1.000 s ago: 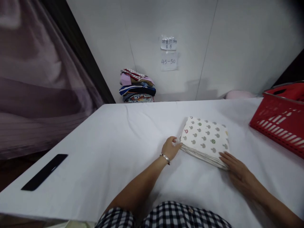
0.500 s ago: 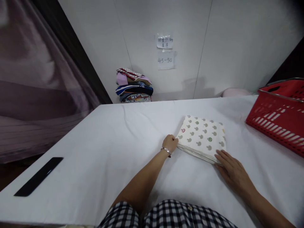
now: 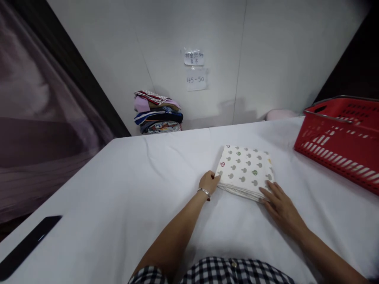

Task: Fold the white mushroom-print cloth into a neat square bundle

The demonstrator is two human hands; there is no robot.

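Note:
A white folded cloth (image 3: 244,169), printed with grey mushrooms and a few green, red and yellow ones, lies flat in several layers on the white-covered table. At its near left corner my left hand (image 3: 209,182) pinches the edge, the fingers closed; a silver bracelet circles that wrist. My right hand (image 3: 281,209) rests on the near right corner, fingers spread and stretched over the top layer. The layered folds show along the near edge, between the two hands.
A red plastic basket (image 3: 337,138) with a metal handle stands at the right. Behind the table's far edge is a stack of folded textiles (image 3: 158,112). A flat black object (image 3: 29,244) lies at the left, and paper signs (image 3: 196,79) hang on the wall.
The view has shifted, so everything sits further left. My right hand's fingers are more spread and reach further onto the cloth's corner. My left hand keeps its pinch.

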